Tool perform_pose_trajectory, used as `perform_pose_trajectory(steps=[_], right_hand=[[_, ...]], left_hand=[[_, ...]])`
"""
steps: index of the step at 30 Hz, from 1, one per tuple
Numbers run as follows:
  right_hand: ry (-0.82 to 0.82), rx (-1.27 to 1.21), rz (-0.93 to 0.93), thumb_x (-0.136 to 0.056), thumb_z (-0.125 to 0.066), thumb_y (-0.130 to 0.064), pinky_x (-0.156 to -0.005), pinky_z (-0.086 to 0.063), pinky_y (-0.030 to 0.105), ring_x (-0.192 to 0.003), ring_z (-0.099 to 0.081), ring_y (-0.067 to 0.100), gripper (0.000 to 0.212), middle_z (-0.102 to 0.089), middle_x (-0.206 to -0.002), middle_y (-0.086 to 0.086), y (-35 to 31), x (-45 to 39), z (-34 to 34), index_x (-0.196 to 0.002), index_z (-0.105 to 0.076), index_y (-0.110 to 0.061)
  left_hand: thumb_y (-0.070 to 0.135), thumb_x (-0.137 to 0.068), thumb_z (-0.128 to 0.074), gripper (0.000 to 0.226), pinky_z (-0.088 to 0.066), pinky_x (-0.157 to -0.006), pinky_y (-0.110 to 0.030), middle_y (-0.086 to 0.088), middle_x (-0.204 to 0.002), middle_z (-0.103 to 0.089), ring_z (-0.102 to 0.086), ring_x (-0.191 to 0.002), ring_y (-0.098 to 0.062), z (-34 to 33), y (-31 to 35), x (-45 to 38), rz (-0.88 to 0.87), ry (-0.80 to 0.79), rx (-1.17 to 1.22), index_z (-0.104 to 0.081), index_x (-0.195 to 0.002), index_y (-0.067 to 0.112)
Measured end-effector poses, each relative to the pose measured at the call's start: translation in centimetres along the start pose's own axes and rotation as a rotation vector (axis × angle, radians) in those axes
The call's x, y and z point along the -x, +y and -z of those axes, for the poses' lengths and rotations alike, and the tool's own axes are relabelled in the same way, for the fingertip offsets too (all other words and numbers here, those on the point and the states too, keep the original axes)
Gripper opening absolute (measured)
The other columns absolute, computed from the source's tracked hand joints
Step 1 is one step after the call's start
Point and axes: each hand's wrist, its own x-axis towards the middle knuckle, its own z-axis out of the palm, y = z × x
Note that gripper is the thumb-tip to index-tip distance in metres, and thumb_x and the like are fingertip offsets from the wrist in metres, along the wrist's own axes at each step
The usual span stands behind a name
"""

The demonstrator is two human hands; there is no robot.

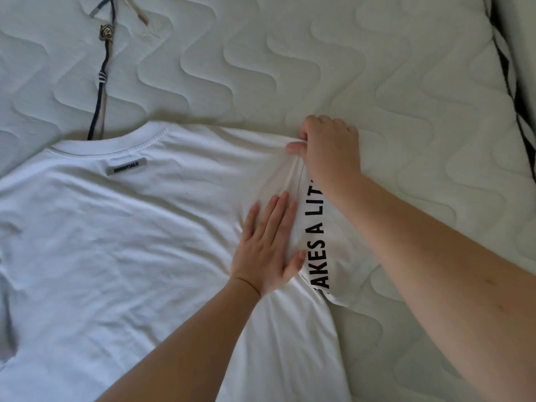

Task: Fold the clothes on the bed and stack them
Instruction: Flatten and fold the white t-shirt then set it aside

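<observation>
L hand [268,242] flat on tee [116,242], R hand [327,146] pinching shoulder.

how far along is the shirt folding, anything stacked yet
Early. Done: the white t-shirt lies spread flat on the mattress. In hand: the left hand presses flat by the shoulder while the right hand pinches the shoulder seam above the lettered sleeve. Left: all folds; no stack in view.
</observation>
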Motion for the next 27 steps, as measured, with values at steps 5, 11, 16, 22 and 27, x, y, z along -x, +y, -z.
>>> perform_pose_trajectory(steps=[5, 11, 16, 22, 27], right_hand=[[0.093, -0.101, 0.064, -0.088, -0.055, -0.058, -0.087, -0.030, 0.036, -0.106, -0.050, 0.027, 0.044, -0.058, -0.109, 0.003, -1.1, 0.7, -0.5, -0.110, -0.059, -0.019], [-0.004, -0.225, 0.186, -0.087, -0.060, -0.053, -0.091, -0.029, 0.035, -0.112, -0.048, 0.024, 0.036, -0.059, -0.113, -0.001, -6.2, -2.4, -0.9, -0.109, -0.064, -0.025], [0.049, -0.170, 0.097, -0.090, -0.060, -0.047, -0.087, -0.030, 0.035, -0.108, -0.053, 0.024, 0.029, -0.062, -0.110, 0.000, -7.3, -4.0, -1.8, -0.105, -0.065, -0.023], [0.017, -0.223, 0.128, -0.092, -0.058, -0.044, -0.086, -0.032, 0.033, -0.107, -0.056, 0.026, 0.028, -0.063, -0.111, 0.002, -6.2, -4.0, -1.3, -0.108, -0.067, -0.023], [0.014, -0.233, 0.101, -0.085, -0.066, -0.050, -0.091, -0.036, 0.038, -0.109, -0.052, 0.029, 0.042, -0.059, -0.115, 0.005, -2.9, -0.6, -0.2, -0.115, -0.061, -0.021]], left_hand=[[0.045, -0.100, -0.024, 0.065, -0.018, -0.119, -0.055, -0.014, -0.161, -0.025, -0.020, -0.150, -0.027, 0.1, 0.3, 0.0, 0.047, -0.001, -0.024, -0.033, -0.152, 0.006], [0.044, -0.095, -0.037, 0.064, -0.021, -0.116, -0.059, -0.013, -0.159, -0.028, -0.022, -0.149, -0.030, 0.1, 0.3, 0.0, 0.040, 0.022, -0.027, -0.037, -0.150, 0.011], [0.045, -0.097, -0.033, 0.064, -0.020, -0.118, -0.057, -0.014, -0.158, -0.031, -0.025, -0.149, -0.028, 0.0, 0.1, 0.1, 0.028, 0.069, 0.020, -0.032, -0.151, 0.010], [0.036, -0.098, -0.036, 0.054, -0.023, -0.118, -0.054, -0.011, -0.151, -0.044, -0.037, -0.143, -0.025, 0.1, 0.3, 0.7, 0.080, 0.154, 0.032, -0.043, -0.146, 0.012], [0.047, -0.098, -0.031, 0.063, -0.016, -0.118, -0.057, -0.005, -0.161, -0.027, -0.020, -0.150, -0.021, 0.3, 0.3, 0.3, 0.107, 0.003, -0.030, -0.035, -0.152, 0.015]])
